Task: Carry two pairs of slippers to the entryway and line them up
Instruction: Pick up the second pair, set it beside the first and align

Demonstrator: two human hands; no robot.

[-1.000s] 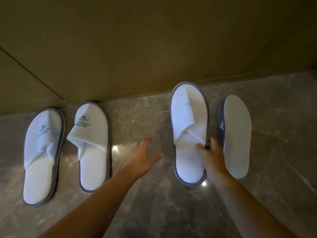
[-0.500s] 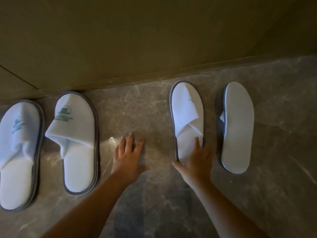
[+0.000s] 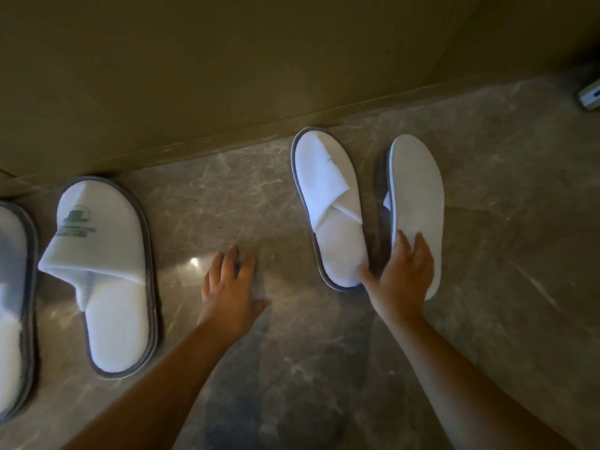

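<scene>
Four white slippers with grey trim lie on the marble floor along a wall. The leftmost slipper is cut off by the frame edge. Beside it sits a slipper with a green logo. Further right lies a third slipper, top up. Next to that one, a fourth slipper is tipped so its pale sole faces me. My right hand grips this slipper's heel end, fingers spread on the sole and thumb touching the third slipper's heel. My left hand rests flat on the floor between the pairs, holding nothing.
A tan wall with a skirting strip runs behind the toes of the slippers. A small white and grey object sits on the floor at the far right edge. Marble floor stretches to the right and towards me.
My right hand left the third slipper's heel and moved right onto the tipped slipper's sole. My left hand settled flat on the floor. The view shifted right.
</scene>
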